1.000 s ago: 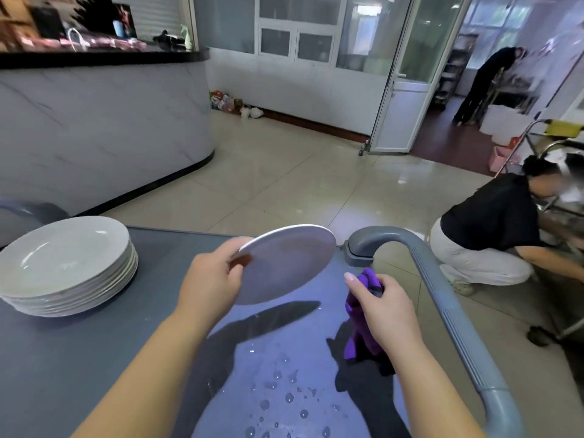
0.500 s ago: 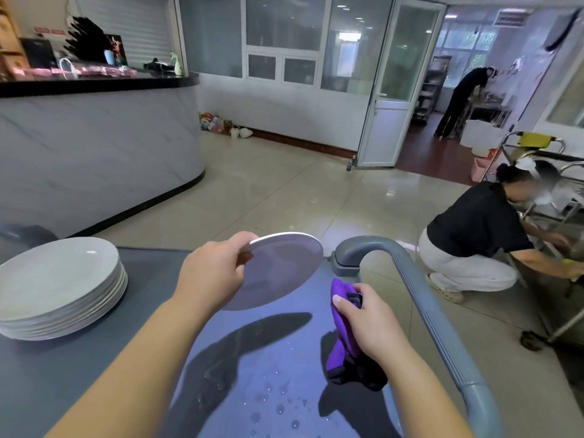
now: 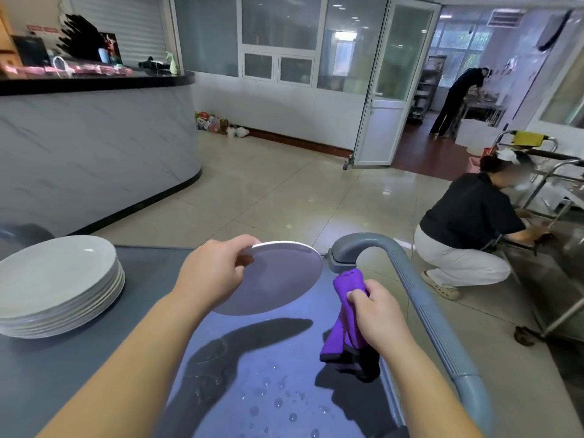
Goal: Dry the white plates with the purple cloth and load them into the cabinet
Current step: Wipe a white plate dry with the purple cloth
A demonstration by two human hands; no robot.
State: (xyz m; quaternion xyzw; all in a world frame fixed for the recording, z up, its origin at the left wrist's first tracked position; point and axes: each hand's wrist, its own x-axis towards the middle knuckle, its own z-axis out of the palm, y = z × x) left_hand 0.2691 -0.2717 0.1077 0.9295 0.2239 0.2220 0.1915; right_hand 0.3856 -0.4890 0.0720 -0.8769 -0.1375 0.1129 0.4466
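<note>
1. Right now my left hand (image 3: 212, 273) holds one white plate (image 3: 274, 281) by its near-left rim, thumb on top, fingers hidden underneath; the grip is clenched on the plate.
2. That plate hangs in the air above the grey worktop (image 3: 151, 311), nearly flat, its underside tipped slightly toward me, and touches nothing else.
3. My right hand (image 3: 377, 314) is closed around a bunched purple cloth (image 3: 346, 314), whose loose end hangs down to the worktop.
4. What the next move seems to turn on: the cloth sits just beside the plate's right edge, a little lower and nearer to me, so the right hand is the one to sweep leftward across the plate.
5. A stack of white plates (image 3: 57, 286) rests on the worktop well to my left.
6. Water drops (image 3: 278, 403) dot the worktop below my hands.
7. No cabinet is clearly identifiable from here.
</note>
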